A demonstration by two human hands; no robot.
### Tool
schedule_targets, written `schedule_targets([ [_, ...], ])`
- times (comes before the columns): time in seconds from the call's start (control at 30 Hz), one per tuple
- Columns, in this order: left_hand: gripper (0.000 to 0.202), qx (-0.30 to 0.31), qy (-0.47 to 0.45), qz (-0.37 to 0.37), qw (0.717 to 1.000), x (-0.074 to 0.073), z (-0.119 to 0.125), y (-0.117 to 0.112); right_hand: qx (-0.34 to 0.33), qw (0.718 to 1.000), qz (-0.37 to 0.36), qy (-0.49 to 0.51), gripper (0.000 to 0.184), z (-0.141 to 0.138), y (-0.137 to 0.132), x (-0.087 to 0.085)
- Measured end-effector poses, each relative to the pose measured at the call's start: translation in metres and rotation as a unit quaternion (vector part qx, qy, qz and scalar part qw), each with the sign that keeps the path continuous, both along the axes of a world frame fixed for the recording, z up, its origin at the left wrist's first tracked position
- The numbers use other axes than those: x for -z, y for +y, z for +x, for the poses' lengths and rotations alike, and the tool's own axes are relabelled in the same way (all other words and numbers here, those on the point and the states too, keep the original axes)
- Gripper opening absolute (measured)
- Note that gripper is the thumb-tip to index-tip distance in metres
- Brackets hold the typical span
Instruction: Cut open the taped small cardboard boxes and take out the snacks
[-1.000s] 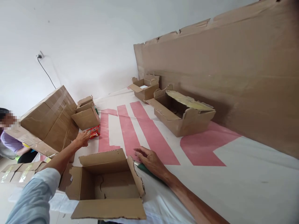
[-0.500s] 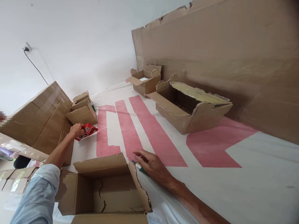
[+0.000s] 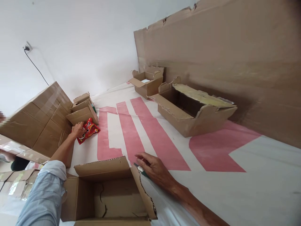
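My left hand (image 3: 77, 130) is stretched out to the far left and grips a red snack packet (image 3: 89, 129), which lies beside a small tilted carton (image 3: 82, 113). My right hand (image 3: 154, 168) rests on the white and pink sheet (image 3: 131, 135), fingers curled over a flat green and white item (image 3: 141, 169) that is mostly hidden beneath it. An empty open carton (image 3: 105, 191) stands right in front of me, between my two arms.
A large taped carton (image 3: 39, 121) leans at the left. Two open cartons (image 3: 188, 110) (image 3: 147, 81) stand along a tall cardboard sheet (image 3: 223, 59) at the right. Flattened cardboard (image 3: 11, 185) lies low at the left. A cable (image 3: 35, 66) hangs on the white wall.
My left hand has taken hold of the red packet and drawn it a little out from the small carton. The right hand has stayed on the green item. The view shifted.
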State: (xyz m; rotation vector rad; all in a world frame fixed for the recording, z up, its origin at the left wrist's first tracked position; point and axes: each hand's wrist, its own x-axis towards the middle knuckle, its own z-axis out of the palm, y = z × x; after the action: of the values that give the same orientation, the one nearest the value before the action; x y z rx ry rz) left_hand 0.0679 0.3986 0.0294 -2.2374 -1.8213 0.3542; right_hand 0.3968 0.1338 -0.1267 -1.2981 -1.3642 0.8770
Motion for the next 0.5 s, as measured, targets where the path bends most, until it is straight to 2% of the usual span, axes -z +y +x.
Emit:
schedule_targets([
  [0.13,0.030,0.005,-0.018,0.025,1.000,-0.001,0.004,-0.003,0.006,1.000,0.000,0.004,0.038,0.000,0.001,0.000],
  [0.27,0.034,-0.002,-0.044,0.066,0.997,0.000,0.013,0.005,0.001,1.000,0.000,-0.007,0.038,0.002,0.001,-0.001],
  [0.33,0.038,-0.004,-0.059,0.073,0.996,-0.005,0.017,0.007,0.002,1.000,0.000,-0.011,0.039,0.003,0.001,-0.002],
  [0.4,0.040,-0.001,-0.076,0.073,0.994,-0.017,0.020,0.004,0.003,1.000,0.000,-0.013,0.038,0.004,0.000,-0.003],
  [0.5,0.037,0.023,-0.107,0.073,0.991,-0.051,0.025,-0.019,0.006,1.000,0.001,-0.015,0.039,0.004,0.000,-0.004],
])
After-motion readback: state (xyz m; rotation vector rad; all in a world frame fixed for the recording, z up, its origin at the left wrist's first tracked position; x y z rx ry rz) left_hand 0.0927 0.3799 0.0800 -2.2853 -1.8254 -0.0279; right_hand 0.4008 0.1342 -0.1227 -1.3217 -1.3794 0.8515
